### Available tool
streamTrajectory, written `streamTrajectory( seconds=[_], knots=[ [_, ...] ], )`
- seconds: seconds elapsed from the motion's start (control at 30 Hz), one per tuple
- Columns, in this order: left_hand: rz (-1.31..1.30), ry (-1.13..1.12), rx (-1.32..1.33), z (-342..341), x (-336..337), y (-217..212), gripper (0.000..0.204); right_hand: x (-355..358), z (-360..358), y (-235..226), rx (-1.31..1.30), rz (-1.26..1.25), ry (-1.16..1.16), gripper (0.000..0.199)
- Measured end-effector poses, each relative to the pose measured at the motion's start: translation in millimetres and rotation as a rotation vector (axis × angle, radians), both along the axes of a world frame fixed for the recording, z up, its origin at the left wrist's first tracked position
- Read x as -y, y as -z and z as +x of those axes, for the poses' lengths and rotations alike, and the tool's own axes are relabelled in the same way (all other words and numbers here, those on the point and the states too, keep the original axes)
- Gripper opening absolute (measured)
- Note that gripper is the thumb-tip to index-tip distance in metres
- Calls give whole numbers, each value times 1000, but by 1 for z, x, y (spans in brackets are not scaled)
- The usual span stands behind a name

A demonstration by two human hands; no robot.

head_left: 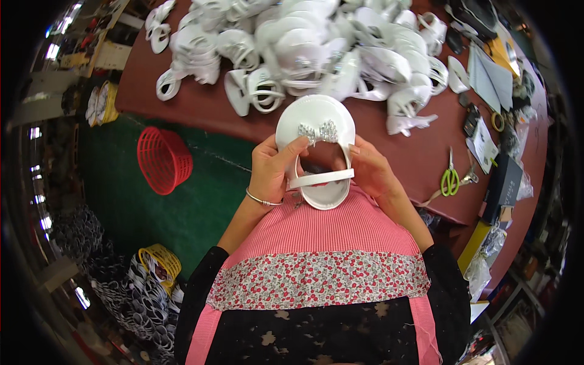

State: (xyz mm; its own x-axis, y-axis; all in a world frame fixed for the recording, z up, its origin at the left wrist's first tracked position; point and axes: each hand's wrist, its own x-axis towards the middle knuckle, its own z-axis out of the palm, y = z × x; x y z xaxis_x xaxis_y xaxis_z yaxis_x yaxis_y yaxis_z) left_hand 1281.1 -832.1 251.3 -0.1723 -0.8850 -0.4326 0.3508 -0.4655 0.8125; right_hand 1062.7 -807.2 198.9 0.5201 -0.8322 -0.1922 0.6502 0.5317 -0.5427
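Between my two hands, just over the near edge of the table, I hold a white shoe upper (292, 121) with a rounded toe, a strap across its lower end and a sparkling bow (325, 131) on top. My left hand (272, 161) grips its left side, the thumb lying by the bow. Closed on the right side is my right hand (371, 164), its fingers partly hidden behind the piece. Beyond it, a big heap of similar white shoe parts (304, 48) covers the far part of the table.
The dark red table (243, 121) carries green-handled scissors (450, 181), a roll of tape (497, 121), papers (482, 145) and a dark box (502, 193) on the right. A red basket (164, 161) stands on the green floor at left, with a yellow basket (161, 267) nearer me.
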Motion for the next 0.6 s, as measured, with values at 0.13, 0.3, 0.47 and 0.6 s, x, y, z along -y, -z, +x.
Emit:
streamTrajectory(
  seconds=[0.13, 0.3, 0.47, 0.6],
  knots=[
    [150, -61, -29, 73, -2, 8, 26, 10, 78, 3, 99, 172, -52, 42],
    [350, -147, -720, 170, -7, 47, 36, 35, 172, 16, 500, 416, 11, 34],
    [452, -356, -842, 254, -14, 76, 36, 55, 251, -18, 380, 573, 34, 36],
    [372, -471, -801, 289, -4, 71, 40, 79, 293, -21, 168, 518, 13, 36]
  ],
)
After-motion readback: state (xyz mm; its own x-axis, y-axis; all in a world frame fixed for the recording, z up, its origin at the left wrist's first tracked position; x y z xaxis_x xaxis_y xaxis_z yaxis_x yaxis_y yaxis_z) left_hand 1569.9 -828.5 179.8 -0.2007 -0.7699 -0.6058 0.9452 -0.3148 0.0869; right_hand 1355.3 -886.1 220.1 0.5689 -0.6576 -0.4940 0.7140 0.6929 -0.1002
